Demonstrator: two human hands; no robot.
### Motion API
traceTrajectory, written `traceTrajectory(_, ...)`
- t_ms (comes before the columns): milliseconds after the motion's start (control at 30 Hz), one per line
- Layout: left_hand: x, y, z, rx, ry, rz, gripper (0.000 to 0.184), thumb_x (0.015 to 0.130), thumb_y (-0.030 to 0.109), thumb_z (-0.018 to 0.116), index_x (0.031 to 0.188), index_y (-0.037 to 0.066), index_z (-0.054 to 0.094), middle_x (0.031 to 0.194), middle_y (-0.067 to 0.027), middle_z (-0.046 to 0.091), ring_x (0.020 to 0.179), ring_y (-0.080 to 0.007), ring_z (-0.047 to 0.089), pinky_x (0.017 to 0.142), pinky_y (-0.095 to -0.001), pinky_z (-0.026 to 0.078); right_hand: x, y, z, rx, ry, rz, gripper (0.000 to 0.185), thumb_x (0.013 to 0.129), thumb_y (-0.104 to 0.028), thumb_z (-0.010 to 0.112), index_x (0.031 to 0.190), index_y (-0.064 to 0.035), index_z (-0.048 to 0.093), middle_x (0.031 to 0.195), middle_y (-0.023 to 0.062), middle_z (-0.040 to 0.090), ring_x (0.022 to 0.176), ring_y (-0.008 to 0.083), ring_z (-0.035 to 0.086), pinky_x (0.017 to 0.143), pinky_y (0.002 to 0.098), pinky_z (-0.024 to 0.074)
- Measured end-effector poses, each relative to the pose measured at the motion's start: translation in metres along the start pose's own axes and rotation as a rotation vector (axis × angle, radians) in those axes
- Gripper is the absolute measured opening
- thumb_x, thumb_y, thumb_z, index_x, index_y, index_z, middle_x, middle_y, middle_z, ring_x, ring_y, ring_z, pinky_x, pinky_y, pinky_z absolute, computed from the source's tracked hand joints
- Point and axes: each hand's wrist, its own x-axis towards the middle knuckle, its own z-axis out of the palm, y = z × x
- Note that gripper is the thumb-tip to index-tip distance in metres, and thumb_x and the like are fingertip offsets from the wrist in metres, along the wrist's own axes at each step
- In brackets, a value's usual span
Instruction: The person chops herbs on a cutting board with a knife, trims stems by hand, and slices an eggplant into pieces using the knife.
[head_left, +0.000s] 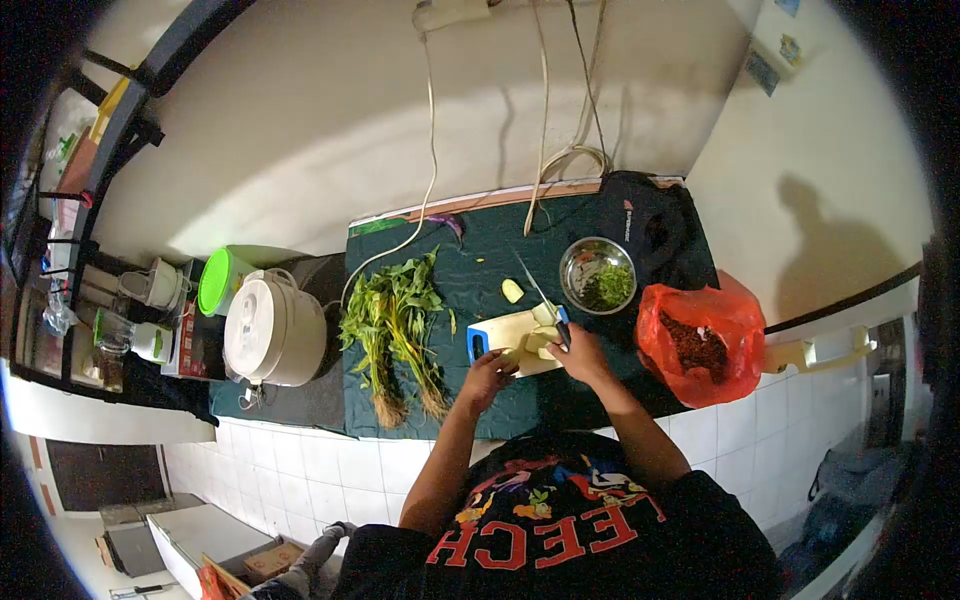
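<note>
My right hand [581, 356] grips a knife [541, 293], its blade pointing up and away to the left over the cutting board. My left hand [488, 379] is at the near left edge of the white, blue-edged cutting board [497, 333]. Its fingers are curled together at a pale vegetable piece [510, 357], partly hidden by them. Other pale green vegetable pieces [540, 344] lie on the board between both hands. Another cut piece [513, 291] rests on the dark green cloth beyond the board.
A metal bowl [572, 262] with chopped greens stands behind the board. At right is a red plastic bag [742, 345] with reddish-brown contents. Leafy greens with roots [395, 325] lie at left, near a white rice cooker [275, 328]. A purple vegetable [447, 224] and cables lie at the back.
</note>
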Motion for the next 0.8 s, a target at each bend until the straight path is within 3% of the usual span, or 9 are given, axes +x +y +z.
traceTrajectory(33,0.005,-0.005,0.000,-0.183,0.010,-0.042,0.032,0.092,0.017,0.056,0.121,0.005,0.056,0.104,-0.0075,0.065,0.092,-0.0195,0.064,0.077,-0.0333,0.050,0.000,-0.008,-0.001,0.025,0.022,0.027,0.035,0.077,-0.026,0.076,0.092,-0.0019,0.058,0.083,0.0129,0.067,0.078,0.0322,0.066,0.068,0.0412,0.0500)
traceTrajectory(167,0.018,-0.027,0.004,-0.022,0.011,0.020,0.034,0.091,0.016,0.057,0.123,0.003,0.055,0.104,-0.0089,0.065,0.090,-0.0197,0.064,0.075,-0.0321,0.051,0.012,0.000,0.014,-0.079,0.231,-0.052,0.032,0.079,-0.028,0.074,0.090,-0.0018,0.058,0.081,0.0138,0.067,0.077,0.0334,0.066,0.067,0.0420,0.0495)
traceTrajectory(233,0.016,-0.021,0.009,0.252,-0.001,0.088,0.035,0.090,0.017,0.058,0.122,0.001,0.055,0.105,-0.0119,0.066,0.090,-0.0212,0.065,0.077,-0.0331,0.051,0.012,0.007,0.016,-0.032,0.332,-0.021,0.030,0.081,-0.028,0.072,0.088,-0.0021,0.058,0.079,0.0153,0.067,0.075,0.0349,0.065,0.065,0.0431,0.0490)
traceTrajectory(267,0.012,-0.019,0.010,0.681,-0.048,0.280,0.035,0.090,0.018,0.059,0.120,0.000,0.057,0.104,-0.0147,0.067,0.091,-0.0221,0.065,0.079,-0.0333,0.051,0.008,0.012,0.018,0.044,0.396,-0.059,0.030,0.083,-0.029,0.070,0.088,-0.0016,0.058,0.079,0.0174,0.066,0.074,0.0370,0.065,0.065,0.0440,0.0484)
traceTrajectory(300,0.014,-0.018,0.012,0.681,-0.052,0.279,0.035,0.090,0.018,0.059,0.120,0.000,0.057,0.104,-0.0147,0.067,0.091,-0.0221,0.065,0.079,-0.0333,0.051,-0.001,0.016,0.016,0.043,0.398,-0.055,0.030,0.083,-0.029,0.070,0.088,-0.0016,0.058,0.079,0.0174,0.066,0.074,0.0370,0.065,0.065,0.0440,0.0484)
traceTrajectory(367,0.021,-0.021,0.022,0.751,-0.433,0.316,0.033,0.089,0.019,0.059,0.116,0.001,0.059,0.103,-0.0143,0.068,0.094,-0.0230,0.065,0.082,-0.0349,0.050,-0.026,0.024,0.009,-0.035,0.418,0.028,0.031,0.085,-0.031,0.068,0.088,-0.0012,0.058,0.078,0.0189,0.065,0.073,0.0376,0.064,0.064,0.0443,0.0480)
traceTrajectory(533,0.049,-0.025,0.050,0.978,-0.511,0.207,0.029,0.086,0.021,0.062,0.109,0.002,0.065,0.103,-0.0144,0.068,0.094,-0.0270,0.066,0.085,-0.0377,0.050,-0.100,0.036,-0.009,-0.133,0.364,0.094,0.037,0.086,-0.036,0.066,0.090,0.0001,0.059,0.074,0.0210,0.063,0.069,0.0406,0.062,0.062,0.0454,0.0472)
traceTrajectory(600,0.068,-0.034,0.050,1.135,-0.462,0.526,0.026,0.088,0.023,0.061,0.105,0.004,0.067,0.099,-0.0148,0.069,0.088,-0.0262,0.067,0.081,-0.0375,0.051,-0.127,0.050,-0.009,-0.307,0.515,-0.020,0.037,0.086,-0.036,0.066,0.089,0.0004,0.059,0.074,0.0215,0.062,0.068,0.0406,0.062,0.060,0.0444,0.0468)
traceTrajectory(800,0.084,-0.029,0.043,0.938,-0.454,0.241,0.030,0.088,0.029,0.063,0.104,0.004,0.068,0.094,-0.0128,0.070,0.083,-0.0237,0.068,0.078,-0.0352,0.052,-0.182,0.054,-0.033,-0.092,0.329,0.246,0.035,0.086,-0.035,0.067,0.090,-0.0005,0.061,0.068,0.0172,0.062,0.063,0.0347,0.062,0.057,0.0405,0.0466)
